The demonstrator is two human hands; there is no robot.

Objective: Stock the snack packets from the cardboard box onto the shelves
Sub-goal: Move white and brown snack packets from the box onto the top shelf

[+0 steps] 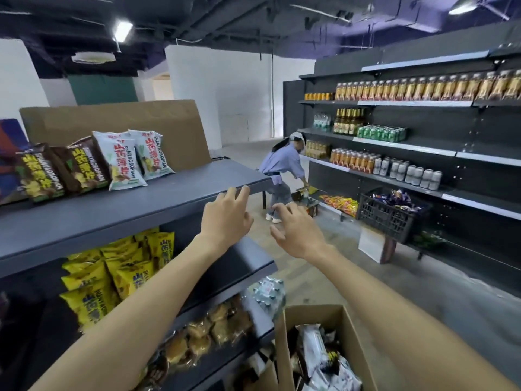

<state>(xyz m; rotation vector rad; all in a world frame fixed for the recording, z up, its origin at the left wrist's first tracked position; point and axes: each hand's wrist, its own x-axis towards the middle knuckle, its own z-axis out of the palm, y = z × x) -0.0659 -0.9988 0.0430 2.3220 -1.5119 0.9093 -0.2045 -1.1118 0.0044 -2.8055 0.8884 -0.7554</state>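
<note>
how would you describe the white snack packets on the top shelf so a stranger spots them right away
Start at the grey top shelf on the left, backed by a tall cardboard sheet. A row of packets leans there; the white packets are the two at its right end. Their neighbours, the brown packets, are dark, while these are pale with red lettering.

White snack packets (pixel 132 159) on the top shelf (pixel 118 210) read "SHANYAOBOPIAN" beside red Chinese characters; the brown packets (pixel 60 173) carry the same word.

Two bare forearms show from the bottom edge, with no sleeve, watch, band or glove on either. The left hand (pixel 225 218) and the right hand (pixel 296 230) carry no rings, and the fingernails are short and unpainted.
</note>
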